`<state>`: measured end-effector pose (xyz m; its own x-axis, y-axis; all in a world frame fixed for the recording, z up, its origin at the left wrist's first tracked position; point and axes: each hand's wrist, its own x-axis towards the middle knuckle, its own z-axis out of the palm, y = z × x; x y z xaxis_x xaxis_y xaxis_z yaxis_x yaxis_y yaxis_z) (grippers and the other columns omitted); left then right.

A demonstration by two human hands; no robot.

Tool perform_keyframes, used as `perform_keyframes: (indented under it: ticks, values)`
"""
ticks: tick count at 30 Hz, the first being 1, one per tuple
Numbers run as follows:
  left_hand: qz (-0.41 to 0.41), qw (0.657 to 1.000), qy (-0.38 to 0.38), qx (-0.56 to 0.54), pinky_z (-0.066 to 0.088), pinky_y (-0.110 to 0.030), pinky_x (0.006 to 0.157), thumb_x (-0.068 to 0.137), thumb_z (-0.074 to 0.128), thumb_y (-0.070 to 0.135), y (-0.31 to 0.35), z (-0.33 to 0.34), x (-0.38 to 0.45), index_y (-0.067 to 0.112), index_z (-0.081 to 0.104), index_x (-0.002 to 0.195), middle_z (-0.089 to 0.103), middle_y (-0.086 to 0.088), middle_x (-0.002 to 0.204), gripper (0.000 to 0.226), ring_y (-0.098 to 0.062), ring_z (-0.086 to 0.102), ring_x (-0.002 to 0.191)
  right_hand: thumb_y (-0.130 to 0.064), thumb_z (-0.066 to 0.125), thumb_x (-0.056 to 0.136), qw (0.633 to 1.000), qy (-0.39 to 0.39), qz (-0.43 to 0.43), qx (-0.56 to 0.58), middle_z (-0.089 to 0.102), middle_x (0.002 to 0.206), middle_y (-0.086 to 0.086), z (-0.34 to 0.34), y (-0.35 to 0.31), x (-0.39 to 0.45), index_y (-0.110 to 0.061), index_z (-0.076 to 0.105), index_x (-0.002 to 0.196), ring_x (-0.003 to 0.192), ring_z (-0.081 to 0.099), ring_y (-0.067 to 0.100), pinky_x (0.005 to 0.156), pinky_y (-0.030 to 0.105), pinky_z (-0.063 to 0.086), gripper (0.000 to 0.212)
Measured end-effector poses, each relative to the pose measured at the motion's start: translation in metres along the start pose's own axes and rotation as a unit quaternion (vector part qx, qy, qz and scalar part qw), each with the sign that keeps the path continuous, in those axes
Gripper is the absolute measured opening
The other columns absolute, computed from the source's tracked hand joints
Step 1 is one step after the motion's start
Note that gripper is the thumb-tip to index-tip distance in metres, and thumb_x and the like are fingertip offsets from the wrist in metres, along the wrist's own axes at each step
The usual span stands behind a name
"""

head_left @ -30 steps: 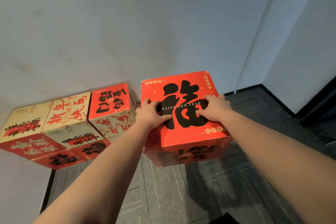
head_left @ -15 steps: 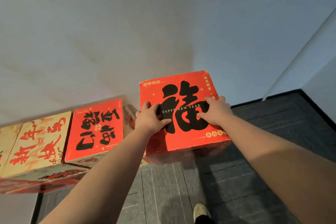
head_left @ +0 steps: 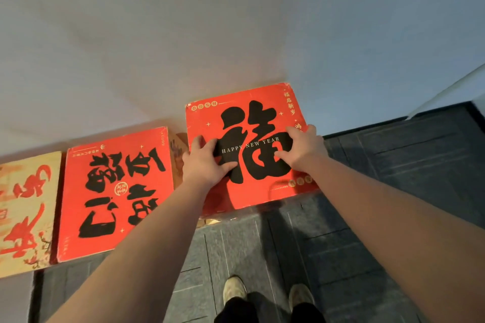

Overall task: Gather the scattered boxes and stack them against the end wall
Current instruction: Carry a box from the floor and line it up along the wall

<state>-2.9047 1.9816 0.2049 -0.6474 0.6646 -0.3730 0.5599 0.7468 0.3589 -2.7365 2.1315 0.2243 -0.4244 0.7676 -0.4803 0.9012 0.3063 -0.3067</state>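
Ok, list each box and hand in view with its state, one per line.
Red cardboard box printed HAPPY NEW YEAR: against the wall, both hands on top.
Red cardboard box with black calligraphy: beside it, untouched.
Cream cardboard box with red calligraphy: leftmost, untouched.
Left hand: pressing on top.
Right hand: pressing on top.

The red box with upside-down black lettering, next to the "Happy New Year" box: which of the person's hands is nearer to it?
Left. The left hand rests on the "Happy New Year" box at its edge beside the red box with upside-down black lettering; the right hand rests farther away.

Open dark floor (head_left: 393, 217) lies right of the red box (head_left: 262, 191); the wall (head_left: 236, 34) behind and neighbouring box (head_left: 115, 191) left block passage.
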Motion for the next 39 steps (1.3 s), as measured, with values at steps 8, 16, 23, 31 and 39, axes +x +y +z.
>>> perform_keyframes:
  ticks: [8,16,23,31,39]
  values:
    - [0.000,1.000,-0.002,0.007,0.031,-0.044,0.106,0.073,0.072,0.057,-0.032,0.015,0.022,0.030,0.042,0.139,0.024,-0.008,0.151,0.077,-0.038,0.033,0.132,-0.044,0.067,0.085,1.000,-0.020,-0.003,-0.005,0.032,0.133,0.012,0.033,-0.015,0.022,-0.029,0.035,0.141,0.122,0.042,0.036,0.098,0.048,0.043,0.067]
    - [-0.005,1.000,-0.020,0.016,0.028,-0.044,0.108,0.072,0.073,0.056,-0.052,0.032,0.028,0.030,0.042,0.140,0.023,-0.009,0.151,0.079,-0.043,0.034,0.129,-0.044,0.064,0.088,1.000,-0.029,-0.002,0.004,0.029,0.140,0.013,0.060,-0.011,0.022,-0.029,0.032,0.144,0.126,0.038,0.037,0.100,0.048,0.042,0.066]
    - [-0.007,1.000,-0.008,0.017,0.028,-0.044,0.108,0.070,0.074,0.057,-0.062,0.042,0.030,0.031,0.042,0.140,0.023,-0.008,0.152,0.082,-0.041,0.031,0.132,-0.043,0.064,0.088,1.000,-0.023,-0.014,0.004,0.027,0.140,0.014,0.067,-0.010,0.020,-0.027,0.032,0.144,0.127,0.036,0.037,0.102,0.047,0.041,0.066]
    - [-0.012,1.000,-0.007,0.018,0.029,-0.044,0.107,0.072,0.074,0.055,-0.062,0.043,0.017,0.030,0.037,0.143,0.020,-0.007,0.152,0.084,-0.044,0.032,0.128,-0.041,0.066,0.088,0.999,-0.034,-0.016,0.021,0.022,0.144,0.013,0.072,-0.007,0.013,-0.028,0.028,0.147,0.133,0.031,0.036,0.106,0.049,0.036,0.072]
    - [-0.021,1.000,-0.007,0.006,0.031,-0.044,0.107,0.073,0.073,0.054,-0.068,0.042,0.010,0.030,0.032,0.146,0.017,-0.007,0.154,0.087,-0.043,0.029,0.130,-0.040,0.068,0.086,0.999,-0.034,-0.027,0.025,0.019,0.145,0.013,0.080,-0.009,0.016,-0.028,0.020,0.150,0.135,0.030,0.036,0.107,0.049,0.035,0.081]
